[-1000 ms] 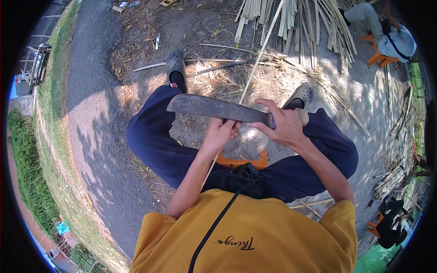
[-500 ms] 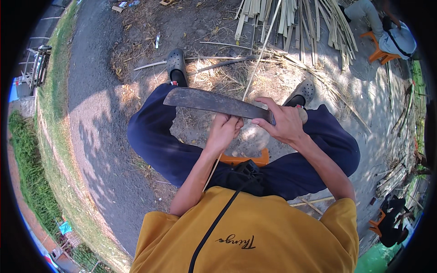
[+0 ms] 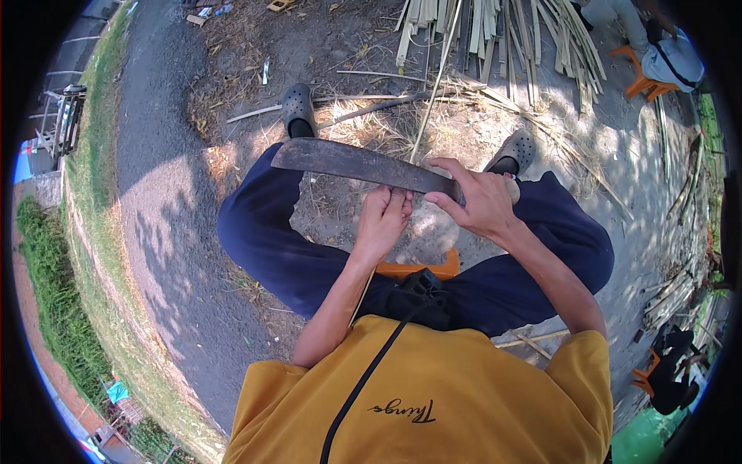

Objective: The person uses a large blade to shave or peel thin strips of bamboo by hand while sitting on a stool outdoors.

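Note:
My right hand (image 3: 483, 203) grips a machete (image 3: 352, 164) near its handle, with thumb and forefinger stretched along the blade. The dark, broad blade points left and lies across in front of my left hand. Closed fingers of my left hand (image 3: 382, 220) hold a long, thin bamboo strip (image 3: 434, 97). The strip runs from the far side, passes behind or under the blade, and comes out below the left wrist toward my body. Where blade and strip meet is partly hidden.
A pile of split bamboo strips (image 3: 502, 46) lies ahead. An orange stool (image 3: 421, 269) is beneath me, between my legs. Loose sticks (image 3: 379, 108) and shavings cover the ground by my feet. Other people sit on orange stools (image 3: 645, 77) at the right.
The machete's tip has shifted slightly up and left, with my right hand a little higher. The far part of the bamboo strip has swung slightly left.

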Action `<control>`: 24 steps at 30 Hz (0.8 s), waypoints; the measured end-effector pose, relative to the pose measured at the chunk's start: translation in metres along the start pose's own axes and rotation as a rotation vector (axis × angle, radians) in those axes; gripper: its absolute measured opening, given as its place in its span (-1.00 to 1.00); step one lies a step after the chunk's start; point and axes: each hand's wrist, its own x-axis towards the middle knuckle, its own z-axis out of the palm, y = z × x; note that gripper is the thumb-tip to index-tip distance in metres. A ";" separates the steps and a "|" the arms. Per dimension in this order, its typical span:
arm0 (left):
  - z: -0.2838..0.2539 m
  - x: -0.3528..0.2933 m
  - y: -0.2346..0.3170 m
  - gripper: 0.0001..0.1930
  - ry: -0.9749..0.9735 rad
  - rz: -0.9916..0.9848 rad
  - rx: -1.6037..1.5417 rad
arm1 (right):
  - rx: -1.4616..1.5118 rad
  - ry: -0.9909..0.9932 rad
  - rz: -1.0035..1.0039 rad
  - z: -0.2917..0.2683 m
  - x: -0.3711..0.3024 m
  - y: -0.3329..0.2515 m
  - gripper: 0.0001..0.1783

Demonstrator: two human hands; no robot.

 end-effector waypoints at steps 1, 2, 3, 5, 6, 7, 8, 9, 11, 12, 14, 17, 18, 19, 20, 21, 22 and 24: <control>0.000 0.001 -0.003 -0.73 0.007 0.030 0.039 | 0.010 -0.007 0.005 0.000 0.000 0.001 -0.31; -0.001 0.003 -0.006 -0.73 0.006 0.026 0.039 | 0.021 -0.058 0.030 0.000 0.000 0.001 -0.31; -0.002 0.004 -0.009 -0.72 0.031 0.099 0.153 | 0.020 -0.017 0.015 0.000 0.000 0.002 -0.31; -0.003 0.006 -0.013 -0.72 0.054 0.174 0.267 | -0.054 0.007 0.015 0.001 0.000 0.003 -0.30; -0.003 0.007 -0.014 -0.72 0.068 0.198 0.278 | -0.045 -0.008 0.010 0.001 0.001 0.004 -0.30; -0.003 0.008 -0.015 -0.72 0.081 0.219 0.289 | -0.035 0.002 0.005 0.002 0.001 0.004 -0.31; -0.002 0.008 -0.014 -0.72 0.080 0.220 0.288 | -0.037 0.020 0.009 0.002 0.001 0.004 -0.31; -0.001 0.008 -0.013 -0.73 0.106 0.250 0.337 | -0.023 0.012 -0.006 0.002 0.001 0.004 -0.31; 0.001 0.008 -0.010 -0.74 0.130 0.278 0.388 | 0.001 -0.008 0.008 0.002 0.002 0.003 -0.32; 0.002 0.008 -0.007 -0.72 0.146 0.231 0.388 | -0.006 0.021 0.006 0.001 0.002 0.002 -0.32; 0.004 0.007 -0.003 -0.71 0.158 0.191 0.386 | -0.055 0.029 -0.015 -0.001 0.003 0.003 -0.32; 0.004 0.005 0.003 -0.71 0.123 0.188 0.289 | -0.023 0.082 0.036 -0.004 0.005 0.002 -0.33; 0.005 0.005 0.005 -0.71 0.109 0.195 0.280 | -0.010 0.034 0.032 -0.004 0.005 0.001 -0.33; 0.004 0.006 0.007 -0.70 0.048 0.228 0.284 | 0.006 0.039 0.025 -0.004 0.005 0.001 -0.33; 0.004 0.006 0.008 -0.70 0.096 0.203 0.270 | 0.033 0.006 0.026 -0.003 0.005 0.000 -0.33; 0.004 0.006 0.009 -0.70 0.083 0.161 0.363 | 0.023 0.044 0.020 -0.004 0.006 0.000 -0.33; 0.004 0.007 0.011 -0.69 0.127 0.084 0.473 | -0.015 0.064 -0.015 -0.003 0.005 0.000 -0.34; 0.008 0.006 0.010 -0.69 0.089 0.184 0.411 | -0.059 0.090 -0.047 -0.005 0.006 0.000 -0.35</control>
